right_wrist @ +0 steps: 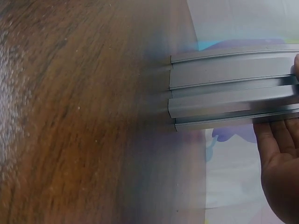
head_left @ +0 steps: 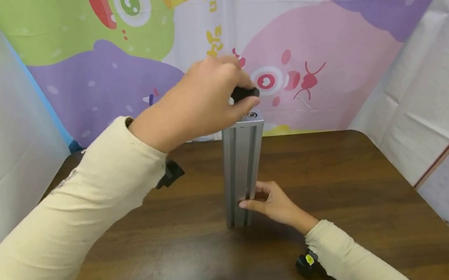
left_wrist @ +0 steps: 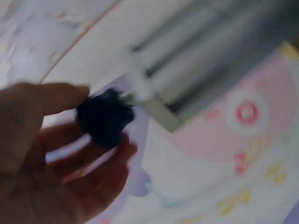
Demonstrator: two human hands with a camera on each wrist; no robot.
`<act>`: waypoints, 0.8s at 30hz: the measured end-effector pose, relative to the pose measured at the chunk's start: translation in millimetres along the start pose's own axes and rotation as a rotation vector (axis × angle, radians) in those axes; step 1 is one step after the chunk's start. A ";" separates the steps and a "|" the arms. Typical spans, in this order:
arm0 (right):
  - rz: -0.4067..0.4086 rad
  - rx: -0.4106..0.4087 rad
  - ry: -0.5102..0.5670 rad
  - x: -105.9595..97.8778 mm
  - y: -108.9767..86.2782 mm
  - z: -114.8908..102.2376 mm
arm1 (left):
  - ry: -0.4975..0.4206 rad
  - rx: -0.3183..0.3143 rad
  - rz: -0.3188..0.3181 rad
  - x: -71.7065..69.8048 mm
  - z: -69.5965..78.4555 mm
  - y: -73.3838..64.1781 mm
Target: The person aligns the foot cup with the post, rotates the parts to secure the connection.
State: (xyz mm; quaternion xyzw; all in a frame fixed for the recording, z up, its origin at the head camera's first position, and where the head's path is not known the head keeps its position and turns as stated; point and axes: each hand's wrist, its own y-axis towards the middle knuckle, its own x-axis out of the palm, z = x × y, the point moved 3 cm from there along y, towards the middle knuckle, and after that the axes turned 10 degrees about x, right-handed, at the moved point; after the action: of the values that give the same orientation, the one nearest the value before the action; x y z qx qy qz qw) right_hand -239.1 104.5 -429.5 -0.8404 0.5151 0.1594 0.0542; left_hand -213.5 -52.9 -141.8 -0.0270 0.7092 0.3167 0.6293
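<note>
A grey aluminium extrusion [head_left: 245, 170] with long slots stands upright on the wooden table [head_left: 173, 269]. Above its top end, my left hand [head_left: 206, 97] pinches a black lobed knob [head_left: 245, 93] between thumb and fingers. The left wrist view is blurred; there the knob [left_wrist: 105, 116] is right at the end plate of the extrusion, with a short metallic bit between them. A round hole with a dark rim [head_left: 252, 115] shows in the top plate. Low on the extrusion, my right hand [head_left: 277, 204] grips its sides, thumb on the near face and fingers behind.
A patterned cloth [head_left: 302, 49] with cartoon figures hangs behind the table's far edge. White sheets [head_left: 423, 99] close in both sides. Black wrist cameras [head_left: 306, 264] are strapped under both sleeves.
</note>
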 end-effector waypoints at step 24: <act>-0.005 -0.032 0.017 0.8 -1.2 -2.1 | 0.138 -0.064 0.142 4.4 1.1 1.8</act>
State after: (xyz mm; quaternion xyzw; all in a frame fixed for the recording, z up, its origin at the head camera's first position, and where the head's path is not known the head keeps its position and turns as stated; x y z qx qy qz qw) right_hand -237.3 103.8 -427.9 -0.8437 0.5110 0.1603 0.0368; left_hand -214.2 -49.4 -145.2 -0.0181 0.7404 0.3803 0.5539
